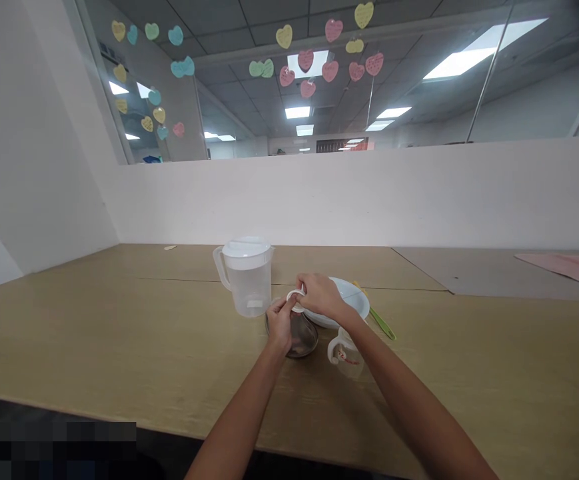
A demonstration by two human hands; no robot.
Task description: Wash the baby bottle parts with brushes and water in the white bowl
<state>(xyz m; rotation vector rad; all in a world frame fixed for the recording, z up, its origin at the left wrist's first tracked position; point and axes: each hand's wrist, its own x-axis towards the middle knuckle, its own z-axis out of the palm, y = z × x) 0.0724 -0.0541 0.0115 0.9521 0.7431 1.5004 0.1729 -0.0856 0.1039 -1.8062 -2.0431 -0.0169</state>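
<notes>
In the head view my left hand [280, 325] and my right hand [320, 297] meet, both with closed fingers on a small round white piece [295, 307]. Its rim looks ring-like, but its exact kind is too small to make out. Just below lies a dark metal dish [303, 337], partly covered by my left hand. Behind my right hand is a white bowl [354, 298]. A clear measuring cup [352, 360] with red markings stands beside my right forearm, which hides part of it.
A lidded translucent pitcher [252, 287] stands upright to the left of my hands. A green-handled utensil [383, 324] lies by the bowl's right side. Pink cloth-like material [574, 267] lies on a grey sheet [484, 277] at the back right. A white wall [319, 200] borders the wooden table [119, 347].
</notes>
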